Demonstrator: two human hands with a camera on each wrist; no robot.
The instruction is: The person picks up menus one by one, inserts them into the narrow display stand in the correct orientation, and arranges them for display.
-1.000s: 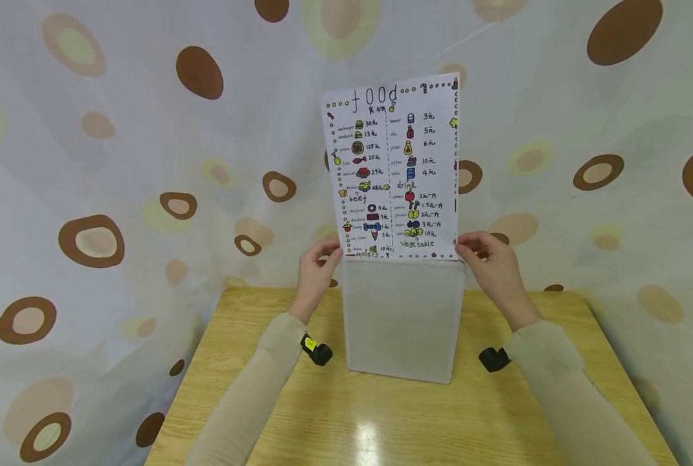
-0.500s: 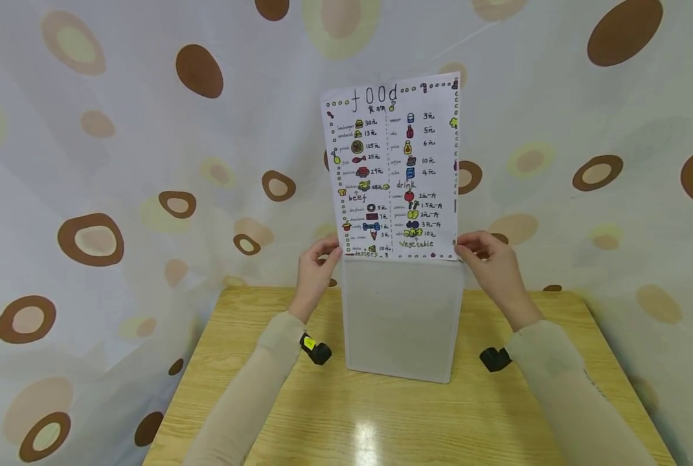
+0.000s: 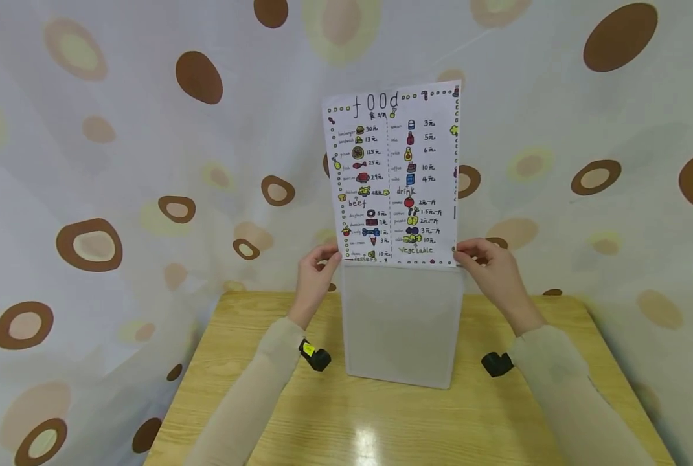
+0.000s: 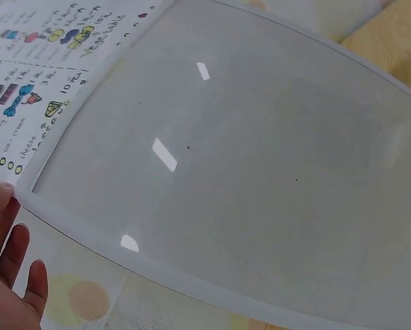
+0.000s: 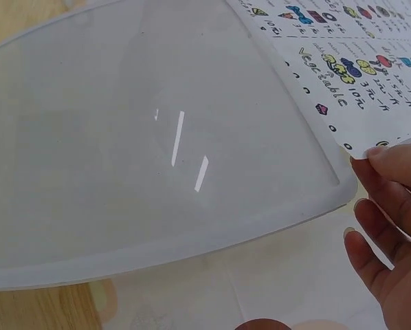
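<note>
Since the earlier frame, your food sheet (image 3: 394,175) has dropped slightly: its lower edge now sits a little lower against the top of the translucent sleeve (image 3: 401,323), while both hands have stayed at the same corners.

Your left hand (image 3: 317,275) pinches the sheet's lower left corner, right where it meets the sleeve's top left corner; the left wrist view shows the fingers (image 4: 13,254) curled just beside the sleeve's pale rim (image 4: 89,230). Your right hand (image 3: 489,265) pinches the lower right corner of the sheet, and the right wrist view shows a fingertip (image 5: 391,158) pressed on the paper's corner, with the other fingers folded behind. Both hands are clamped on the paper.

The sheet stands upright, held above the desk (image 3: 381,421), most of it showing above the sleeve (the heading reads "food", with small coloured drawings and prices in two columns). Whether the lower edge has entered the sleeve's opening or only touches it, the pictures do not settle.

The sleeve stands upright too, its bottom edge resting on the desk between your forearms. It is frosted and light glints off its surface in both wrist views.

A wrist camera (image 3: 314,356) sits on your left forearm, and another (image 3: 496,364) on your right. Behind the desk hangs a pale curtain (image 3: 119,162) with brown and yellow ovals.
</note>
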